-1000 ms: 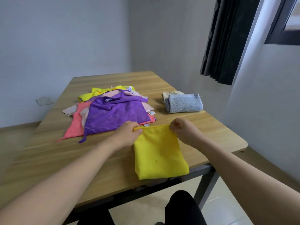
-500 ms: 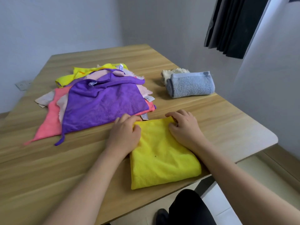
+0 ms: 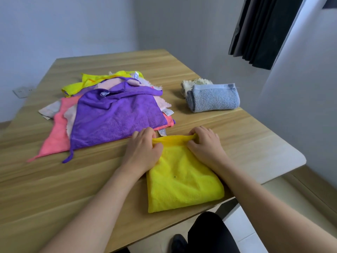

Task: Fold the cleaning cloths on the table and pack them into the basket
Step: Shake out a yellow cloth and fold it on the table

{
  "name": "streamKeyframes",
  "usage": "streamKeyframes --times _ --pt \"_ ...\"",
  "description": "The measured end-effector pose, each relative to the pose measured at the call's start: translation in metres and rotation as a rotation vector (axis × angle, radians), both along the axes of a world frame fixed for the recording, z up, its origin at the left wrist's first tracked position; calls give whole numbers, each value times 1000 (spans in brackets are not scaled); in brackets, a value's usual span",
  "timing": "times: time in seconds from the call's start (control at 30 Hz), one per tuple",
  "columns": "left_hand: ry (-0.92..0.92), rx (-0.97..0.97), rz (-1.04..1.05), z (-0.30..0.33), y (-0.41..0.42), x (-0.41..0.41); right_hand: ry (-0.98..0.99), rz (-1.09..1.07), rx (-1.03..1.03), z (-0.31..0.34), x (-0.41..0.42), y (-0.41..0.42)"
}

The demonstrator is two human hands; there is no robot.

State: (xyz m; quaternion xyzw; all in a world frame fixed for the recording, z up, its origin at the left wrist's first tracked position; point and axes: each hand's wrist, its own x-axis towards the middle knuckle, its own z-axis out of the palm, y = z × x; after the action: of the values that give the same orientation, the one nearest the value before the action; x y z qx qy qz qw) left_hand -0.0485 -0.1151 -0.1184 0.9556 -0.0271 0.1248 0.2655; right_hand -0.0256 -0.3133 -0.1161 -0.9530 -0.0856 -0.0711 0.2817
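Two hands of mine work at the near edge of the bench (image 3: 54,189), at about 6 o'clock. My left hand (image 3: 144,152) and right hand (image 3: 206,145) each pinch the far edge of the folded yellow cloth (image 3: 184,181), bunching it into a small raised ridge. Half a second ago that edge lay flat under my fingers, so I judge I am lifting it for another fold towards me.

Further off, at 11 o'clock, lies the unfolded pile, a purple cloth (image 3: 116,117) on top of a pink cloth (image 3: 56,136) and others. Small white care labels (image 3: 167,112) show on it, their print too small to read.

At 1 o'clock rests a rolled blue towel (image 3: 215,97). No basket is in view.
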Motion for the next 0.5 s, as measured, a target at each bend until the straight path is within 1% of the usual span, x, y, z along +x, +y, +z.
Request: streamKeyframes --times 0.1,0.17,0.3,0.37,0.43,0.5 --pt "55 -83 -69 14 -4 -7 98 16 283 18 -11 -1" --pt "43 -130 -82 40 -4 -6 81 46 389 46 -17 -4" --pt "-212 -188 -71 115 -3 -14 -97 84 510 120 -35 -10" --pt "-302 -224 -94 144 -4 -31 -163 94 570 145 -47 -14" --pt "-333 -237 -121 160 -7 -54 -186 116 598 154 -63 -18" --pt "-276 -183 -119 160 -10 -77 -159 122 582 150 -80 -25"
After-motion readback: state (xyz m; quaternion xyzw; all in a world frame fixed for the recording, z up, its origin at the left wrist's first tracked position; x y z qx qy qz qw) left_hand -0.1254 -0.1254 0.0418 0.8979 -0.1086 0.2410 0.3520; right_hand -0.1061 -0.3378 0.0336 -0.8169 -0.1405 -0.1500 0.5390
